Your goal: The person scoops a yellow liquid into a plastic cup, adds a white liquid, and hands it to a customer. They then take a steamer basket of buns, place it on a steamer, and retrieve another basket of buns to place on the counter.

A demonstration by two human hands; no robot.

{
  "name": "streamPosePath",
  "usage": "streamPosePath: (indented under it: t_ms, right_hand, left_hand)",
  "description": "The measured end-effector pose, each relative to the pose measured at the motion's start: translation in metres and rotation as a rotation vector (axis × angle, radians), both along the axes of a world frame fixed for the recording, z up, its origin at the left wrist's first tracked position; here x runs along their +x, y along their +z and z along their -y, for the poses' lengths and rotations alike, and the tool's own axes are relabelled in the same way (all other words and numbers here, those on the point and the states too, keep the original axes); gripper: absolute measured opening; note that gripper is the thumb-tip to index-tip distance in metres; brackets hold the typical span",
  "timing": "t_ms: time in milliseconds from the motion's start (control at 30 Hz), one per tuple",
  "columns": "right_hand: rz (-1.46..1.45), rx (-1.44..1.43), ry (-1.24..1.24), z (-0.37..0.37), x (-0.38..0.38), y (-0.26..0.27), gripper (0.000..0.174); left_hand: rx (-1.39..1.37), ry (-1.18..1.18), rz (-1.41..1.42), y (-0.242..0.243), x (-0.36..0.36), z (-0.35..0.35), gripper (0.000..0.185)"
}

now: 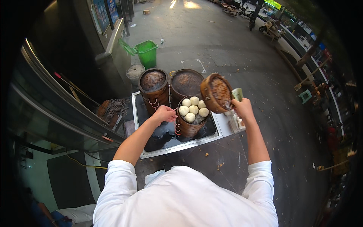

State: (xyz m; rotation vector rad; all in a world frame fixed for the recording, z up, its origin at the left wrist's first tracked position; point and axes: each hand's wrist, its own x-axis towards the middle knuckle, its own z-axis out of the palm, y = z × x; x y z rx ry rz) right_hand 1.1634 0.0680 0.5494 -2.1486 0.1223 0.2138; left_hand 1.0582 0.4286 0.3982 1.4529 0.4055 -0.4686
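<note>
My right hand (243,109) grips the rim of a woven bamboo steamer lid (220,91), tilted on its side, with a folded banknote (237,94) beside the fingers. My left hand (165,114) pinches a pink loop at the side of the near stack of bamboo steamers (189,129). Several round white buns (193,109) lie in its uncovered top tier. Behind it stand two more covered steamers, one at the left (153,81) and one at the right (186,82). All three stacks rest on a metal-framed steaming table (181,146) with a wet dark top.
A white side shelf (223,124) holds plastic bags (236,121). Beyond the table stand a green bin (148,55) with its lid up and a grey bucket (135,71). Coiled rope (116,108) lies at the left, near a glass door. A person sits at the lower left edge.
</note>
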Motion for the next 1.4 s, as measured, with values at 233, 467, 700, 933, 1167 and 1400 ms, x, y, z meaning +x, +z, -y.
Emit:
streamPosePath:
  t_ms: [233,467,700,933,1167,1400]
  right_hand:
    - [0.066,0.123,-0.08,0.078,0.009,-0.029,0.017]
    - [0.025,0.039,0.071,0.047,0.007,-0.076,0.018]
    - [0.093,-0.32,0.294,-0.041,-0.007,-0.107,0.04]
    - [0.086,-0.586,0.341,-0.059,0.003,-0.122,0.047]
    - [0.077,-0.273,0.119,-0.053,-0.03,-0.113,0.043]
    - [0.171,-0.201,0.428,-0.087,-0.223,-0.207,0.044]
  left_hand:
    - [0.303,0.082,0.085,0.021,0.014,0.027,0.023]
    - [0.231,0.39,0.162,0.066,-0.07,0.001,0.02]
    - [0.338,0.791,0.014,0.054,-0.271,-0.031,0.015]
    - [0.283,1.15,-0.194,-0.02,-0.452,-0.006,0.014]
    - [0.147,1.367,-0.151,-0.082,-0.55,-0.007,0.015]
    - [0.167,1.636,-0.118,-0.128,-0.612,-0.04,0.017]
